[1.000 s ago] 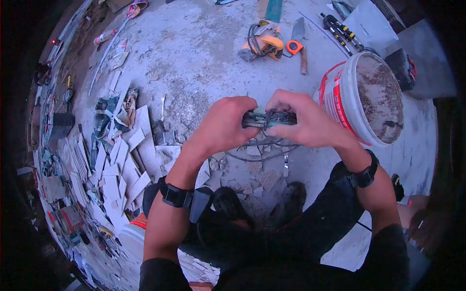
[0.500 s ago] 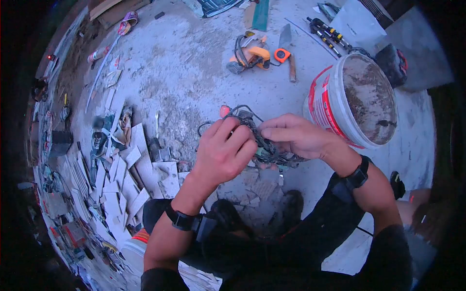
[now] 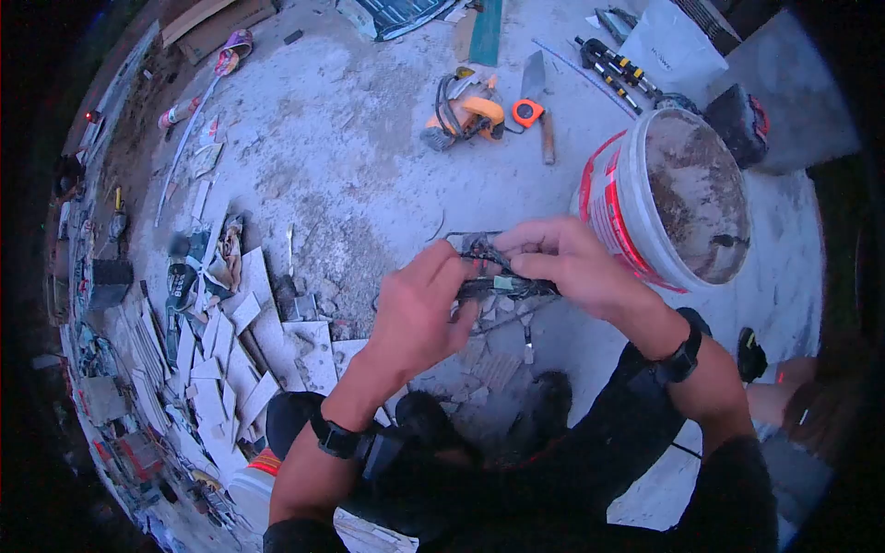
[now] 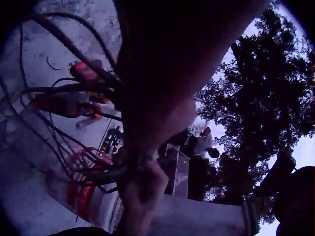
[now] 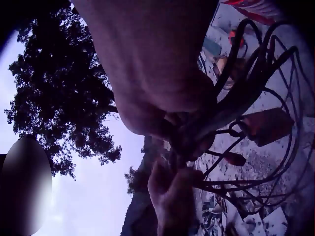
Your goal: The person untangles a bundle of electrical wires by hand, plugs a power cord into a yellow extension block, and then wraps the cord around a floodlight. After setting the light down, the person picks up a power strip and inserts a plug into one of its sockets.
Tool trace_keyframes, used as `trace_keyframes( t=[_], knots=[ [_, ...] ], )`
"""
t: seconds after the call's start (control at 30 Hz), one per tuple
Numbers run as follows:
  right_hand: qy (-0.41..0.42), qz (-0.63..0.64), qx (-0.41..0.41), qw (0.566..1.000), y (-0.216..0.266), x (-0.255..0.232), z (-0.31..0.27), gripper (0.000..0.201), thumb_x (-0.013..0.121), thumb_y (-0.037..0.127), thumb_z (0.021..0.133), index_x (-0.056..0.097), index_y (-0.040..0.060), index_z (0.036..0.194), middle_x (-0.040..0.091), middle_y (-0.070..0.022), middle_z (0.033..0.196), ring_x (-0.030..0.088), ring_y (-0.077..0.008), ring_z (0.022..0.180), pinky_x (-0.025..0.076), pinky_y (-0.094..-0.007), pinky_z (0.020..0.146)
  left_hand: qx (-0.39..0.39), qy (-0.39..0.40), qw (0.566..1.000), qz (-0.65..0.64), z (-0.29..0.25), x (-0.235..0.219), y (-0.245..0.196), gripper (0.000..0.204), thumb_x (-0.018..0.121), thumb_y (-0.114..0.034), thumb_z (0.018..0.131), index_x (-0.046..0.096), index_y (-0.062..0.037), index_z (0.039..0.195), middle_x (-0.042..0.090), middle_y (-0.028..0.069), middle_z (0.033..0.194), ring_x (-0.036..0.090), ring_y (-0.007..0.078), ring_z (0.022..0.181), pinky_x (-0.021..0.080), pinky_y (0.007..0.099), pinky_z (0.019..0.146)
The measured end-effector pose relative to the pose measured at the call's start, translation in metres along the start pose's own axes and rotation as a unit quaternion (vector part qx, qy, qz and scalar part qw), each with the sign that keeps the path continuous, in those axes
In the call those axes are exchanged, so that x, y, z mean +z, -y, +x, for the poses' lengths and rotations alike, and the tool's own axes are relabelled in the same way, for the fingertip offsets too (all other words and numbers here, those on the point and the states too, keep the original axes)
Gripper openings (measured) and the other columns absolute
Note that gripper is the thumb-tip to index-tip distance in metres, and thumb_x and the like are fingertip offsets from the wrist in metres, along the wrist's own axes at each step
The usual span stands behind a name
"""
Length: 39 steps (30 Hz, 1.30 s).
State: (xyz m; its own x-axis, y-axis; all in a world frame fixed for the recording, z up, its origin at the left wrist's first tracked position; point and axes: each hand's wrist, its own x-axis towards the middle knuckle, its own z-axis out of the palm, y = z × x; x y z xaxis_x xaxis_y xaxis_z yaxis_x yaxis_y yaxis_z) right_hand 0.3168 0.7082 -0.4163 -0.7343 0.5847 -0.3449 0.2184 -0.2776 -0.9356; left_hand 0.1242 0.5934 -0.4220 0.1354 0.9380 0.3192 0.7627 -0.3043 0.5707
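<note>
A coiled bundle of dark cable (image 3: 502, 286) is held between both hands above the ground. My left hand (image 3: 415, 304) grips its left end, fingers bent over the strands. From the other side, my right hand (image 3: 576, 263) pinches strands at the upper right with thumb and fingers. A pale green patch shows on the middle of the bundle. In the right wrist view, loose cable loops (image 5: 295, 142) hang out beside a dark reddish block (image 5: 266, 127). The left wrist view has more loops (image 4: 54, 125) trailing past the hand. Fingers hide the bundle's ends.
Close to the right hand stands a dirty bucket (image 3: 608, 207). Beyond lie an orange corded power tool (image 3: 470, 111), a tape measure (image 3: 527, 112) and a trowel-like blade (image 3: 534, 74). Broken tile pieces (image 3: 230, 369) cover the ground at left. Another person's leg (image 3: 784, 401) shows at right.
Both hands first gripped the bundle's ends level; then it was turned, with loops and a red piece showing. Now it lies crosswise again, the right hand pinching strands near its top.
</note>
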Motion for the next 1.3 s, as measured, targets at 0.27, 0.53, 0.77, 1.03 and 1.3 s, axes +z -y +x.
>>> trace_keyframes(
  t=[0.27,0.53,0.77,1.03,1.3],
  knots=[
    [0.155,-0.138,-0.108,0.972,0.011,-0.015,0.000,0.028,0.053,-0.005,0.087,0.069,-0.0019,0.110,0.067,-0.0077,0.100,0.061,-0.0156,0.092,0.048,-0.0296,0.081,-0.310,0.118,0.887,-0.321,0.004,-0.009,0.046,0.042,0.066,-0.008,0.085,0.059,-0.0021,0.125,0.068,0.0121,0.102,0.060,0.0136,0.084,0.049,0.0287,0.077],
    [0.178,-0.217,-0.142,0.949,0.021,-0.022,0.000,0.024,0.053,-0.003,0.085,0.068,-0.0019,0.104,0.066,-0.0071,0.099,0.061,-0.0150,0.091,0.048,-0.0298,0.080,-0.101,0.255,0.916,-0.292,-0.012,0.022,0.069,0.046,0.067,-0.005,0.085,0.057,-0.0033,0.130,0.063,0.0151,0.123,0.059,0.0272,0.109,0.048,0.0383,0.090],
    [0.124,-0.107,-0.033,0.986,0.022,-0.026,-0.004,0.023,0.052,-0.004,0.083,0.063,-0.0015,0.102,0.064,-0.0036,0.093,0.058,-0.0087,0.083,0.048,-0.0260,0.074,-0.260,0.319,0.854,-0.318,0.000,0.015,0.052,0.033,0.065,-0.006,0.087,0.061,0.0006,0.119,0.066,0.0172,0.110,0.060,0.0287,0.107,0.046,0.0370,0.095],
    [0.144,-0.288,-0.164,0.932,0.024,-0.022,-0.005,0.025,0.053,-0.004,0.076,0.061,-0.0023,0.099,0.063,-0.0123,0.091,0.063,-0.0206,0.086,0.050,-0.0331,0.080,-0.063,0.235,0.926,-0.288,-0.011,0.032,0.052,0.018,0.068,-0.009,0.088,0.063,0.0019,0.101,0.064,0.0133,0.092,0.061,0.0224,0.090,0.047,0.0384,0.080],
    [0.100,-0.280,-0.155,0.942,0.019,-0.025,-0.005,0.029,0.053,-0.005,0.075,0.062,-0.0018,0.102,0.066,-0.0120,0.095,0.065,-0.0197,0.088,0.050,-0.0324,0.080,-0.127,0.123,0.912,-0.369,-0.005,0.017,0.057,0.019,0.070,-0.008,0.084,0.065,-0.0006,0.101,0.064,0.0117,0.103,0.061,0.0214,0.095,0.049,0.0345,0.086]
  ],
)
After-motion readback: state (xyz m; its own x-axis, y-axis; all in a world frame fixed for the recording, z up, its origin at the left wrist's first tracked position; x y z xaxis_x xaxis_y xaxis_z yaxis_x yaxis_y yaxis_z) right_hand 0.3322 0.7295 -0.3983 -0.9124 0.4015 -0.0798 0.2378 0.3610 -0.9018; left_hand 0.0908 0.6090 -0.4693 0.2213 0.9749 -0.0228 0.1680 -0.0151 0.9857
